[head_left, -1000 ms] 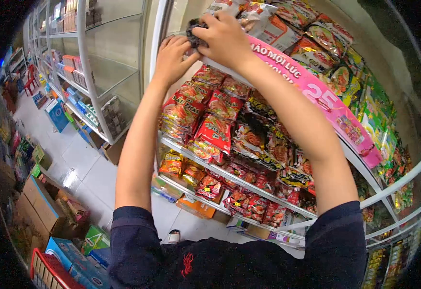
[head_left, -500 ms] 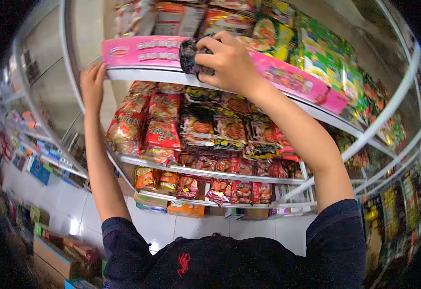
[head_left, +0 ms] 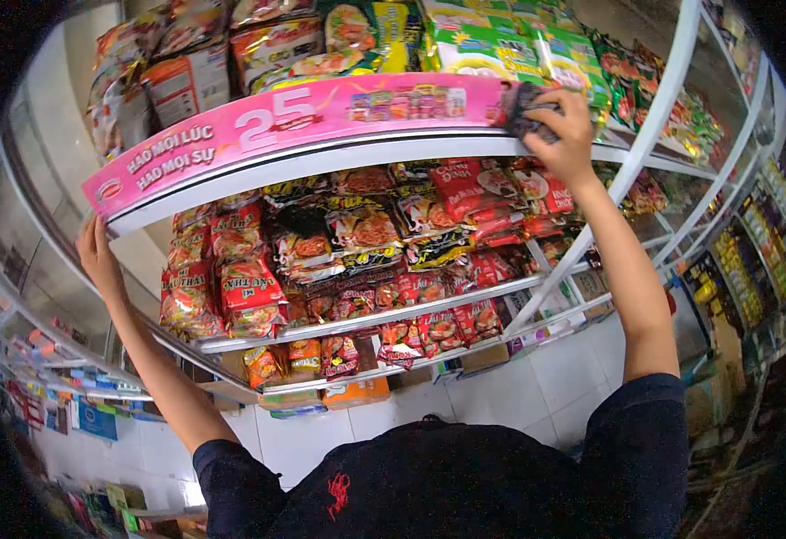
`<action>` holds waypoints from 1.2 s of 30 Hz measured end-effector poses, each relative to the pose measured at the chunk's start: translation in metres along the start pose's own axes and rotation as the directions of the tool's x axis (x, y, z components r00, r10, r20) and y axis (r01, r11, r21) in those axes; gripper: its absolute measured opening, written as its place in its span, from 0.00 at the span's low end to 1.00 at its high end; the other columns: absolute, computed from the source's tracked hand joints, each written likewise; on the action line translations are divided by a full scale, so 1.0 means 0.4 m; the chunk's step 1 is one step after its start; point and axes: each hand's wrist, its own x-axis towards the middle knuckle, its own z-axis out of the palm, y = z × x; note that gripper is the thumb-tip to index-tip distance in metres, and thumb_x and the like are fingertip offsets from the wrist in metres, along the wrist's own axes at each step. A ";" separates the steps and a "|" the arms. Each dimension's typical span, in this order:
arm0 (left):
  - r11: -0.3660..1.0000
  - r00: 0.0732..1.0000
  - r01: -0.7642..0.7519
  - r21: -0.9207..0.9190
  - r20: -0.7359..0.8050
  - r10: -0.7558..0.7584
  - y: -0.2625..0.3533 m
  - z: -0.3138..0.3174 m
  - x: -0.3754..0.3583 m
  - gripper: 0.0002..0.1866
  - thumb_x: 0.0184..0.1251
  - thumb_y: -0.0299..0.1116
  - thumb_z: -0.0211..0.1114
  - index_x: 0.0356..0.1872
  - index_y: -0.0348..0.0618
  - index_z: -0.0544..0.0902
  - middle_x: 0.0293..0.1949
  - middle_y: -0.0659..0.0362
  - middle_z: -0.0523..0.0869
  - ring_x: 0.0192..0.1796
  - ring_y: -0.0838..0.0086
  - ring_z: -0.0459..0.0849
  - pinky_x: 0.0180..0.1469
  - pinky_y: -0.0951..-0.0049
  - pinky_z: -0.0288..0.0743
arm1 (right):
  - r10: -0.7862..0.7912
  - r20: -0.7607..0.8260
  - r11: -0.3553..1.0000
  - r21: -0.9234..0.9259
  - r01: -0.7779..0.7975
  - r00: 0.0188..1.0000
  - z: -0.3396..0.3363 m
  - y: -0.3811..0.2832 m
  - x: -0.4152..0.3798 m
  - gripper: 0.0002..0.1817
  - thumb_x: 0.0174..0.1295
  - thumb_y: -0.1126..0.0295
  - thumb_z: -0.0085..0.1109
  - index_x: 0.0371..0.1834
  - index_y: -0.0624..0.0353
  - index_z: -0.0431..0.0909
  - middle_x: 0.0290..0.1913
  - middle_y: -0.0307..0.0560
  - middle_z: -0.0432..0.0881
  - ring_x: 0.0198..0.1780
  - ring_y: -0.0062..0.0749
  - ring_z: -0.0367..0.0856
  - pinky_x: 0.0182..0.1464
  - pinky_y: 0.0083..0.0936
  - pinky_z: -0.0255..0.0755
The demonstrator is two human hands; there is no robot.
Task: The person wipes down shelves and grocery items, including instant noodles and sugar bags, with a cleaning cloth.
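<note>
My right hand (head_left: 565,135) is closed around a crumpled dark cloth (head_left: 526,111), pressed against the right end of a long pink promotional strip (head_left: 321,115). The strip runs along the front of a white metal shelf edge (head_left: 321,160) and carries white lettering and a large "25". At the far left end of that edge, my left hand (head_left: 101,259) has its fingers gripping the corner. Green noodle packets (head_left: 492,45) stand just behind the cloth. How far the left fingers reach behind the edge is hidden.
Below hang tiers of red noodle packets (head_left: 253,287) and black ones (head_left: 361,220). A white slanted post (head_left: 631,171) rises close to my right forearm. Boxes (head_left: 357,392) sit under the lowest shelf on a tiled floor (head_left: 307,440). More stocked shelves (head_left: 743,260) line the right.
My right hand has slid the cloth rightward along the pink strip, from its middle to its right end. My left hand stays at the left corner. The view has shifted, showing more of the strip.
</note>
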 end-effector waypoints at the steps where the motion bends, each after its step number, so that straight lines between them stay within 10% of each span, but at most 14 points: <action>1: 0.996 0.997 -0.077 0.050 -0.004 0.077 -0.027 0.000 0.000 0.13 0.62 0.32 0.52 0.42 0.35 0.78 0.43 0.55 0.79 0.46 0.70 0.73 0.51 0.75 0.62 | 0.069 0.009 0.998 -0.012 -0.068 0.998 -0.020 0.035 -0.028 0.12 0.31 0.68 0.60 0.25 0.56 0.77 0.35 0.42 0.74 0.40 0.39 0.69 0.44 0.33 0.64; 6: 0.998 0.999 -0.044 0.053 0.015 0.043 -0.051 -0.002 -0.001 0.13 0.63 0.32 0.50 0.43 0.35 0.77 0.45 0.55 0.78 0.48 0.69 0.72 0.51 0.74 0.62 | 0.484 0.117 0.871 -0.164 -0.463 0.867 -0.084 0.253 -0.139 0.14 0.42 0.64 0.59 0.32 0.60 0.77 0.37 0.48 0.76 0.42 0.43 0.72 0.46 0.32 0.65; 9: 0.998 0.999 -0.031 0.046 0.042 0.029 -0.059 -0.005 0.002 0.13 0.63 0.31 0.49 0.43 0.36 0.77 0.45 0.56 0.78 0.48 0.70 0.72 0.50 0.76 0.62 | 0.731 0.278 0.682 -0.308 -0.663 0.623 -0.114 0.261 -0.088 0.22 0.44 0.55 0.57 0.38 0.59 0.78 0.40 0.54 0.78 0.42 0.46 0.76 0.45 0.32 0.68; 16: 0.999 1.000 0.014 0.036 -0.003 -0.014 -0.010 0.007 -0.001 0.13 0.63 0.33 0.51 0.41 0.35 0.77 0.42 0.57 0.79 0.43 0.71 0.72 0.47 0.76 0.63 | 0.572 0.429 0.802 -0.113 -0.587 0.699 -0.100 0.202 -0.059 0.22 0.43 0.56 0.58 0.38 0.60 0.78 0.34 0.57 0.79 0.38 0.43 0.79 0.43 0.30 0.69; 20: 0.998 0.999 -0.047 0.051 -0.004 0.047 -0.018 -0.002 -0.005 0.14 0.63 0.35 0.51 0.40 0.34 0.77 0.40 0.55 0.79 0.42 0.70 0.73 0.47 0.74 0.63 | 0.776 0.430 0.621 -0.397 -0.675 0.461 -0.148 0.325 -0.079 0.23 0.41 0.55 0.57 0.37 0.59 0.79 0.33 0.58 0.79 0.38 0.42 0.79 0.42 0.31 0.71; 26: 0.987 0.991 -0.129 0.099 -0.033 0.133 0.001 0.004 0.003 0.14 0.63 0.34 0.50 0.38 0.33 0.77 0.39 0.54 0.79 0.41 0.67 0.73 0.48 0.70 0.61 | 0.676 0.384 0.736 -0.324 -0.594 0.629 -0.102 0.148 -0.032 0.22 0.41 0.55 0.57 0.38 0.55 0.79 0.34 0.59 0.79 0.40 0.45 0.78 0.45 0.34 0.69; 34: 0.983 0.994 -0.108 0.151 0.009 0.107 -0.011 0.003 0.000 0.13 0.63 0.34 0.50 0.38 0.34 0.77 0.36 0.54 0.79 0.39 0.67 0.73 0.45 0.71 0.62 | 0.858 0.280 0.495 -0.678 -0.543 0.431 -0.102 0.244 -0.034 0.22 0.41 0.53 0.57 0.35 0.57 0.78 0.35 0.55 0.79 0.38 0.45 0.78 0.41 0.36 0.71; 36: 0.984 0.995 -0.098 0.149 0.006 0.099 0.006 0.001 -0.002 0.14 0.63 0.34 0.50 0.38 0.34 0.77 0.36 0.55 0.79 0.38 0.67 0.73 0.44 0.71 0.62 | 0.759 0.346 0.640 -0.548 -0.539 0.551 -0.087 0.192 -0.024 0.23 0.41 0.53 0.57 0.38 0.56 0.79 0.35 0.56 0.79 0.39 0.47 0.78 0.43 0.36 0.70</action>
